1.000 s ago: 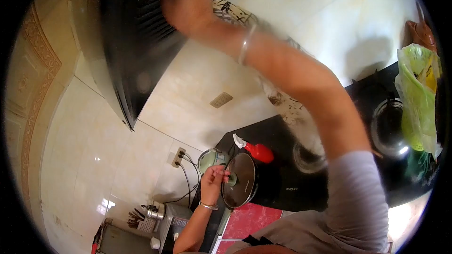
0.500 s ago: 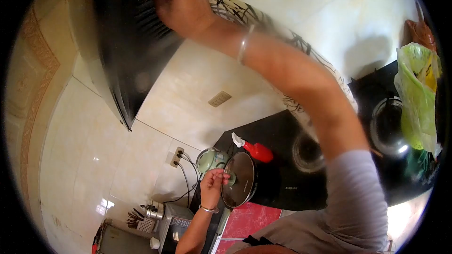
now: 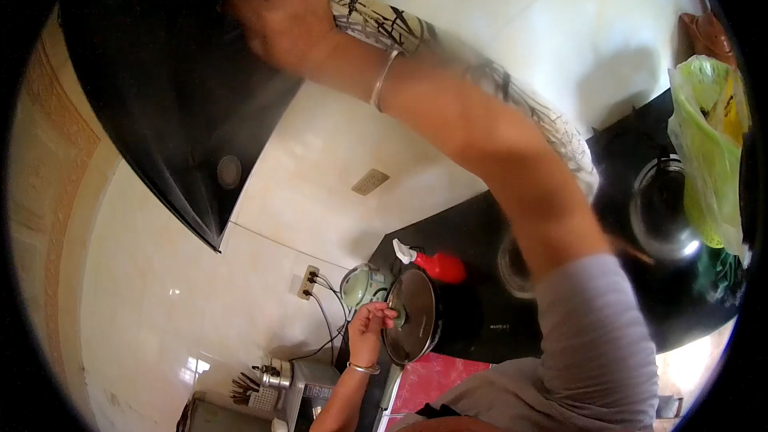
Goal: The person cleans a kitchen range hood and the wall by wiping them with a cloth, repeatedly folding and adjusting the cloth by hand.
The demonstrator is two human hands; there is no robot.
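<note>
A dark pan (image 3: 437, 326) with a glass lid (image 3: 418, 312) is low in the middle of the head view. My left hand (image 3: 371, 328), with a bracelet at the wrist, has its fingers closed at the lid's green knob. High on the left, my right hand (image 3: 286, 20) reaches up by the black range hood (image 3: 184, 112). Its fingertips are blurred and dark against the hood, so what they hold, if anything, is unclear. A long patterned cloth-like thing (image 3: 384, 22) runs from beside that hand, behind my forearm, down towards the stove.
A red spray bottle (image 3: 440, 266) and a light-green appliance (image 3: 362, 284) are near the pan. The black stove (image 3: 472, 304) has round burners. A green bag (image 3: 708, 152) lies at the right. Cables run from a wall socket (image 3: 307, 282). Utensils (image 3: 245, 388) stand lower left.
The view has shifted, and more of the hood's dark surface shows. The patterned thing has swung and now hangs steadier behind my right forearm. My left hand stays at the lid knob.
</note>
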